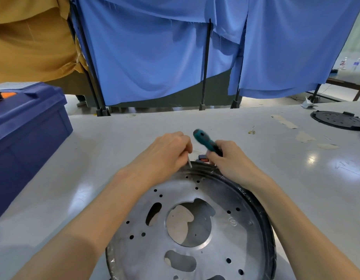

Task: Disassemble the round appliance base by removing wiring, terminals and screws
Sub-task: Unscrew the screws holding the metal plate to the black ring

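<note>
Head view shows the base at the tabletop's near edge. At its far rim the left hand pinches a thin white strand; the right hand grips a teal screwdriver.

This looks like a workshop or factory floor, set up as a screened work station. A broad pale grey worktop, scuffed and patched with torn masking tape, carries a dark blue plastic toolbox, a round perforated metal appliance base with a black rim and a black round plastic cover. Blue cloth curtains hang on black metal stands. A brown table stands beyond them.
</note>
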A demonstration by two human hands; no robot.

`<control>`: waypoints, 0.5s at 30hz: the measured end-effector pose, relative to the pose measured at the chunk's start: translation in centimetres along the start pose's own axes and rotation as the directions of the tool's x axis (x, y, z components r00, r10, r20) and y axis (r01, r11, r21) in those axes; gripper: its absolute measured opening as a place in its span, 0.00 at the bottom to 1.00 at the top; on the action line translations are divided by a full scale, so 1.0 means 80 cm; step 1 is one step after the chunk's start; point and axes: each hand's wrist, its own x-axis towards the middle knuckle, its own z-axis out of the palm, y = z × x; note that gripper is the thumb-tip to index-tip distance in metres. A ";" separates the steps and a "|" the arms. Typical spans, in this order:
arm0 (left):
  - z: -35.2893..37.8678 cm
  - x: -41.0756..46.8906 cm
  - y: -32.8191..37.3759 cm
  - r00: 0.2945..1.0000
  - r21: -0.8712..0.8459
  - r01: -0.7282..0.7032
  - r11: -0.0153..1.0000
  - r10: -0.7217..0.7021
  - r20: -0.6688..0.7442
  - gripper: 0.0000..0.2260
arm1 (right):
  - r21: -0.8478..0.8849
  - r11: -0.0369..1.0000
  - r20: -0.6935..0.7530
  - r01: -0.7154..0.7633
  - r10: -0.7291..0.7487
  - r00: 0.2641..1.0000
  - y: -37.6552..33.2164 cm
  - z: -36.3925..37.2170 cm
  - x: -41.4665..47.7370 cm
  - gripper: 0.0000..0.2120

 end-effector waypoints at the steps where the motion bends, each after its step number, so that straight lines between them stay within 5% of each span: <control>1: -0.001 0.001 0.001 0.999 -0.061 0.011 0.998 -0.013 -0.034 0.06 | 0.077 0.997 -0.073 0.032 -0.026 0.997 -0.003 -0.002 0.000 0.07; 6: 0.002 0.009 0.017 0.989 -0.291 0.002 0.957 -0.045 -0.138 0.06 | 0.363 0.913 -0.101 0.186 -0.160 0.982 -0.016 -0.015 -0.007 0.10; 15: 0.009 0.016 0.021 0.974 -0.546 -0.005 0.838 -0.119 -0.193 0.07 | 0.353 0.924 0.018 0.146 -0.162 0.987 -0.008 -0.028 -0.009 0.04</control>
